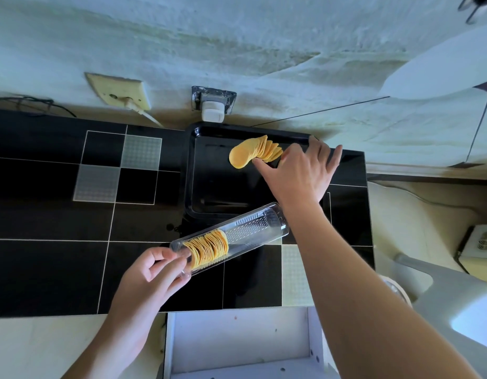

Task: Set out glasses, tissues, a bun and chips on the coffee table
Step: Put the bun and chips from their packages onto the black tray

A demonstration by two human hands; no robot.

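Left hand (155, 265) grip pinched around ridged clear plastic chip tray (231, 237); right hand (298, 173) spread, fingertips on fanned chips (253, 154).

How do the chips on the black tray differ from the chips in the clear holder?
The tray chips lie loose and fanned out, leaning over; the holder chips stand packed in a tight row. The right hand touches the tray chips; the left hand grips the clear holder. Both are yellow round chips.
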